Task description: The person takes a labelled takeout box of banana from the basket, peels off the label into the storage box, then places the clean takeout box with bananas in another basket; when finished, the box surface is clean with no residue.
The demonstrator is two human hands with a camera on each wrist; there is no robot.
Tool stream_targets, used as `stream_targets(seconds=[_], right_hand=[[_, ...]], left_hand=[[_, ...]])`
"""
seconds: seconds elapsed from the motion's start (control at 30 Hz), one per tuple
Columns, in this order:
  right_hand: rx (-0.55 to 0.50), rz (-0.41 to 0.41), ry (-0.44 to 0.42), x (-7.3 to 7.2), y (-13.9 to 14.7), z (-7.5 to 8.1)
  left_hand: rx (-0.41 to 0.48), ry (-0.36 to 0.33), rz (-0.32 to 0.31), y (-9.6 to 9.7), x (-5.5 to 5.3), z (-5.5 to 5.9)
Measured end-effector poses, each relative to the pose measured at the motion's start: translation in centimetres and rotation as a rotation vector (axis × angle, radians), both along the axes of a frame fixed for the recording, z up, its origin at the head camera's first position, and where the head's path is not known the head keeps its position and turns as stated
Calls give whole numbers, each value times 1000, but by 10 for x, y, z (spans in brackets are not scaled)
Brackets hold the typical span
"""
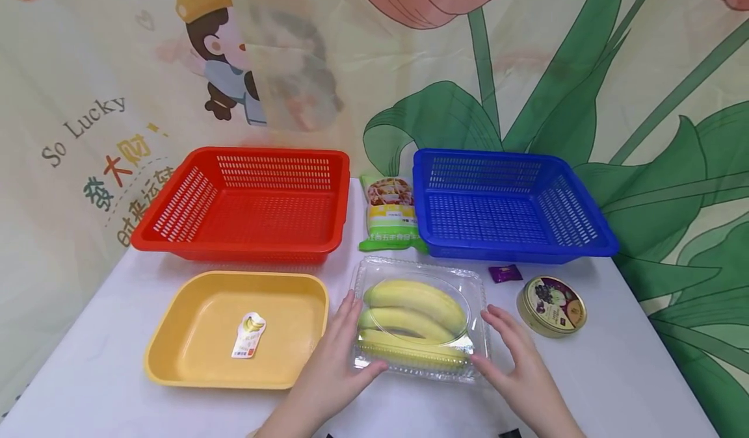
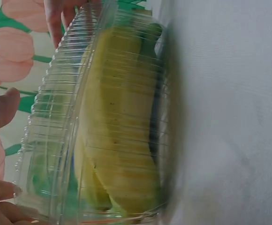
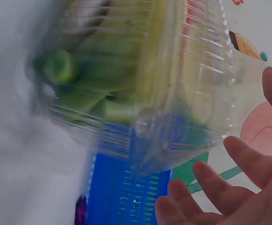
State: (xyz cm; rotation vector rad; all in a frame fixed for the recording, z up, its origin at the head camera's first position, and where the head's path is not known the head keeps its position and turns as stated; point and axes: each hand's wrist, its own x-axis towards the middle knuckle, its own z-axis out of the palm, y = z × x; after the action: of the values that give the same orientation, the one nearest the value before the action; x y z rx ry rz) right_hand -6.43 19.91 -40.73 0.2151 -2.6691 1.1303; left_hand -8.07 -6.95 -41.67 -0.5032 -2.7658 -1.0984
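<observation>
A clear plastic clamshell box with several bananas inside lies on the white table between my two hands. At its left edge is my left hand, fingers extended and thumb spread toward the near side. My right hand is at the right edge, fingers spread and loosely bent. The left wrist view shows left-hand fingertips touching the ridged rim. In the right wrist view, the right-hand fingers are beside a box corner; contact is hard to tell. The lid looks closed over the bananas.
A yellow tray holding a banana-picture label stands left. Behind are a red basket, a green-and-yellow food packet and a blue basket. A small purple packet and round tin lie right.
</observation>
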Motion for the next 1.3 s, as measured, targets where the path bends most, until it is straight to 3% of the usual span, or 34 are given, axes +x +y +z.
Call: stream_targets(seconds=[0.23,0.5,0.97,1.13,1.3], right_hand=[[1,49,-52,0,-3,-10],[6,69,-173,-1,-7,-13],[36,59,-154,2,-4,-22],[50,25,-167,7,0,-16],[93,2,-160,13,2,-4]], left_hand=[[23,-28,26,5,-1,-7],[39,-82,55,8,-2,-6],[61,-64,64,9,0,-6],[64,-8,43,11,3,-2],[73,-8,49,10,8,11]])
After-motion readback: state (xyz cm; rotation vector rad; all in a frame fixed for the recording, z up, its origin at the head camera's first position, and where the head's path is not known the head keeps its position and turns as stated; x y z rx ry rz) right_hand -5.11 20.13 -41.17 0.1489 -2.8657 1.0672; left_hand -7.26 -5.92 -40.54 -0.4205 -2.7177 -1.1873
